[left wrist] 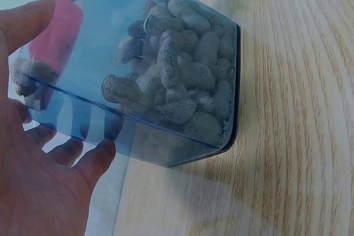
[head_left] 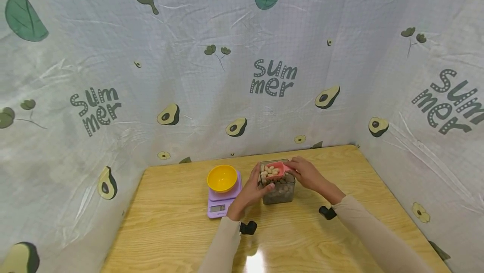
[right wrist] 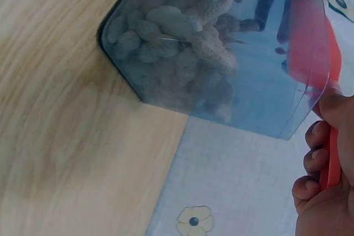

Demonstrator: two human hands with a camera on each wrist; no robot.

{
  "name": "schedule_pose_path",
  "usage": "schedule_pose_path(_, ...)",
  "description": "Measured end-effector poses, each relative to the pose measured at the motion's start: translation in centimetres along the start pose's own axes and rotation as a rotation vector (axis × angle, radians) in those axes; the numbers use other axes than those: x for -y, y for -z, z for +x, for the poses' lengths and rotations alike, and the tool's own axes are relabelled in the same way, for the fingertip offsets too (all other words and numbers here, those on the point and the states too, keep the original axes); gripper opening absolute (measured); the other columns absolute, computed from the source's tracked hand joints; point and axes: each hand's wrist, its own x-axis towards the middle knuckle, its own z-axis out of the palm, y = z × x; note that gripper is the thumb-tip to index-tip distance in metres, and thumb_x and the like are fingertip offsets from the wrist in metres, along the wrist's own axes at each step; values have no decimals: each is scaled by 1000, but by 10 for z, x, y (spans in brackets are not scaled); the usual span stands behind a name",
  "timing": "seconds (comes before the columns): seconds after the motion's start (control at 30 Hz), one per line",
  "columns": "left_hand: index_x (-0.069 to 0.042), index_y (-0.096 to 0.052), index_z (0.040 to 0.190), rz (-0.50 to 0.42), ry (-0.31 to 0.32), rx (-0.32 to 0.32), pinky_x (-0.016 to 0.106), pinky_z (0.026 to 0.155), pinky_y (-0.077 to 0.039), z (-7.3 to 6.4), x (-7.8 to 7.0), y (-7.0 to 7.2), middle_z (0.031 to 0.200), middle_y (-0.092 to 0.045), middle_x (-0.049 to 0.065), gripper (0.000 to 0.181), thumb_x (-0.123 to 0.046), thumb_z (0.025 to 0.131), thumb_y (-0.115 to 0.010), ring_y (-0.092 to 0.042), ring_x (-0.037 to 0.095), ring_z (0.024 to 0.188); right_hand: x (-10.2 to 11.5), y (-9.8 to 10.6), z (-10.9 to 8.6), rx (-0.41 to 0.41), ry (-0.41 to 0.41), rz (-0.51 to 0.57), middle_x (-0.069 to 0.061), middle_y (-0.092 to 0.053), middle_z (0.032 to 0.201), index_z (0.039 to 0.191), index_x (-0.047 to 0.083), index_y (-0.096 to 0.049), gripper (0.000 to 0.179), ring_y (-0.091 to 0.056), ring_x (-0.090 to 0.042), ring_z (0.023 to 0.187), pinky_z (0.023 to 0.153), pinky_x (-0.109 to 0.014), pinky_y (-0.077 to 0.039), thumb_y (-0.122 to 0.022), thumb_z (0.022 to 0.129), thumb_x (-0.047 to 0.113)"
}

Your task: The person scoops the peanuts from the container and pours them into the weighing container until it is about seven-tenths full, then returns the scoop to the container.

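A clear plastic container partly filled with unshelled peanuts stands on the table. My left hand grips its left side near the rim, the thumb and fingers on different walls. In my right hand is the handle of a red scoop, fingers curled round it in the right wrist view. The scoop sits at the container's mouth, heaped with peanuts. Left of the container, a yellow bowl rests on a purple kitchen scale, whose display reads zero.
The wooden table runs back to a white sheet printed with leaves, avocados and lettering. This sheeting also rises along the left and right sides. The scale stands close to my left forearm.
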Motion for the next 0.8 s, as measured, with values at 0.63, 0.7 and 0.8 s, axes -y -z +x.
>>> schedule_pose_path(0.63,-20,1,160,24,5,5,52,117,-32,0,-1,-1,168,-2,8,101,-58,90,-61,-24,36,150,-3,24,-9,-25,-107,55,-8,-66,93,119,2,-67,27,-58,-21,80,71,-40,-49,-61,95,14)
schedule_pose_path(0.7,-23,2,160,31,18,-1,54,117,-31,0,-1,-1,168,-2,8,99,-54,90,-61,-24,37,149,-2,30,-6,-11,-110,40,-10,-67,98,120,0,-65,28,-61,-25,87,76,-45,-52,-61,96,14)
schedule_pose_path(0.8,-23,2,160,21,26,-21,56,117,-29,-1,-2,0,167,-1,11,101,-56,89,-62,-23,38,150,0,38,-1,13,-118,48,-13,-68,106,121,1,-64,28,-63,-30,95,82,-50,-52,-59,98,15)
